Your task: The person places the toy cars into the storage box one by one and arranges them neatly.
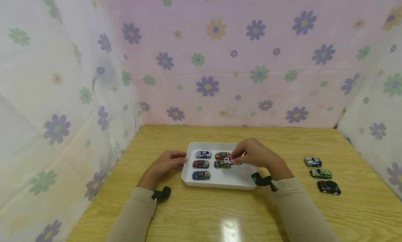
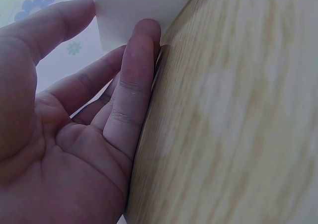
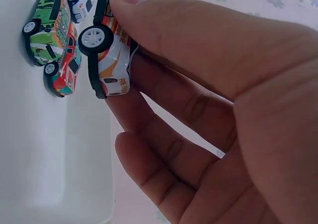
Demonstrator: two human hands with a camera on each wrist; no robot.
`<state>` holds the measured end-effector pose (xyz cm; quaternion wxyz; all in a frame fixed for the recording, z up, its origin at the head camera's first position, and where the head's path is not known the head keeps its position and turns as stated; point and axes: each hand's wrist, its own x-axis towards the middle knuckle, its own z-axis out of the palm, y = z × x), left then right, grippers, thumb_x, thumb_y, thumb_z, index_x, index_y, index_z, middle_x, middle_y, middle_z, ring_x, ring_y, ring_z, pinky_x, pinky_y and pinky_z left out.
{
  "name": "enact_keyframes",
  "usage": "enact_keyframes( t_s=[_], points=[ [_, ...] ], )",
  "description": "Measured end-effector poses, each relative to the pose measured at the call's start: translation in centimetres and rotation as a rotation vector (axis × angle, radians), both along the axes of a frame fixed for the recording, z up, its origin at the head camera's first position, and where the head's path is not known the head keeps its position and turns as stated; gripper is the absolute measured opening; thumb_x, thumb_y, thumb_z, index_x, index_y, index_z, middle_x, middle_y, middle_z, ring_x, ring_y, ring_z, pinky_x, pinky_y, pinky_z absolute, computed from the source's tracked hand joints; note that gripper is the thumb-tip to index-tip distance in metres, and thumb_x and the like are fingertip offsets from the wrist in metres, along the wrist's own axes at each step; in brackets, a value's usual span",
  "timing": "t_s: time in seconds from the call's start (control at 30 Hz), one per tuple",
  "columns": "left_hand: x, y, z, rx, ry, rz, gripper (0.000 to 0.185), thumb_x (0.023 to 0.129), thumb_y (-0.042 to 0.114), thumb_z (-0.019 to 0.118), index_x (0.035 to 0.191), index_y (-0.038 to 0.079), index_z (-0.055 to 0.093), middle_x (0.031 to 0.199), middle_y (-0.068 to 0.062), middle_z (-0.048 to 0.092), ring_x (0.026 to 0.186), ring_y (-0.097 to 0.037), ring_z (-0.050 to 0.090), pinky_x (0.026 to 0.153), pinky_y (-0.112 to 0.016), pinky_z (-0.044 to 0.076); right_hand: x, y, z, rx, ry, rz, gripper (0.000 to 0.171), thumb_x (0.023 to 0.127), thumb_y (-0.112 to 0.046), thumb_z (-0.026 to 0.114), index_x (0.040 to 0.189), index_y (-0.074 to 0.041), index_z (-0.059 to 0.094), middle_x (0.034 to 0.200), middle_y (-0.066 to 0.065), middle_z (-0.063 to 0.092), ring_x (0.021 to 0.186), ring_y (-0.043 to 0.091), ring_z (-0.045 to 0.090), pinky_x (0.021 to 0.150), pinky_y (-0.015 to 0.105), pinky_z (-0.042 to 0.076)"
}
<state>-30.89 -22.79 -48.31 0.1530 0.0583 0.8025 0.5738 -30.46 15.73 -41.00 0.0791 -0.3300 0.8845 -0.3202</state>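
A white tray (image 1: 220,182) lies at the middle of the wooden table and holds several toy cars in two columns. My right hand (image 1: 236,159) hovers over the tray's right part and pinches a white toy car (image 1: 229,160) with orange stripes between thumb and fingers. In the right wrist view that white car (image 3: 112,60) sits just above the tray floor (image 3: 49,159), beside a green car (image 3: 44,28) and an orange car (image 3: 64,72). My left hand (image 1: 172,161) rests on the table, its straight fingers (image 2: 136,75) touching the tray's left wall (image 2: 134,10).
Three more toy cars stand in a line on the table to the right: a white and blue one (image 1: 312,161), a green one (image 1: 320,173) and a black one (image 1: 328,187). Flowered cloth walls close in the table at the back and both sides.
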Motion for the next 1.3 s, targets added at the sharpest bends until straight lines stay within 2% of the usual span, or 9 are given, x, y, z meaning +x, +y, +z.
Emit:
enact_keyframes(
  t_s=[0.3, 0.93, 1.07, 1.3],
  points=[
    [0.2, 0.0, 0.2, -0.015, -0.014, 0.011, 0.049, 0.096, 0.032, 0.075, 0.137, 0.006, 0.065, 0.130, -0.011, 0.070, 0.105, -0.022, 0.072, 0.092, -0.034, 0.061, 0.1, -1.1, -0.5, 0.024, 0.004, 0.032, 0.014, 0.089, -0.020, 0.084, 0.103, -0.019, 0.083, 0.096, -0.009, 0.076, 0.087, 0.005, 0.071, 0.077, 0.029, 0.060],
    [0.0, -0.1, -0.2, -0.009, -0.013, -0.007, 0.051, 0.096, 0.033, 0.075, 0.138, 0.006, 0.064, 0.131, -0.011, 0.070, 0.108, -0.022, 0.071, 0.093, -0.034, 0.061, 0.3, -2.8, -1.5, 0.079, -0.119, -0.041, 0.012, 0.085, -0.017, 0.087, 0.097, -0.018, 0.083, 0.089, -0.010, 0.074, 0.079, 0.006, 0.070, 0.073, 0.028, 0.059],
    [0.0, -0.1, -0.2, -0.005, -0.005, -0.014, 0.051, 0.097, 0.031, 0.074, 0.139, 0.003, 0.063, 0.131, -0.013, 0.069, 0.108, -0.023, 0.071, 0.092, -0.035, 0.062, 0.4, -3.1, -1.7, 0.075, -0.119, -0.026, 0.011, 0.085, -0.017, 0.087, 0.096, -0.018, 0.083, 0.087, -0.011, 0.075, 0.078, 0.006, 0.070, 0.072, 0.028, 0.059],
    [-0.1, -0.1, -0.1, -0.016, -0.012, -0.003, 0.052, 0.096, 0.034, 0.075, 0.138, 0.006, 0.064, 0.130, -0.011, 0.070, 0.107, -0.023, 0.071, 0.093, -0.035, 0.061, 0.6, -3.5, -1.6, 0.072, -0.106, -0.007, 0.011, 0.085, -0.017, 0.087, 0.095, -0.019, 0.084, 0.088, -0.011, 0.075, 0.078, 0.005, 0.070, 0.071, 0.027, 0.059]
  ],
)
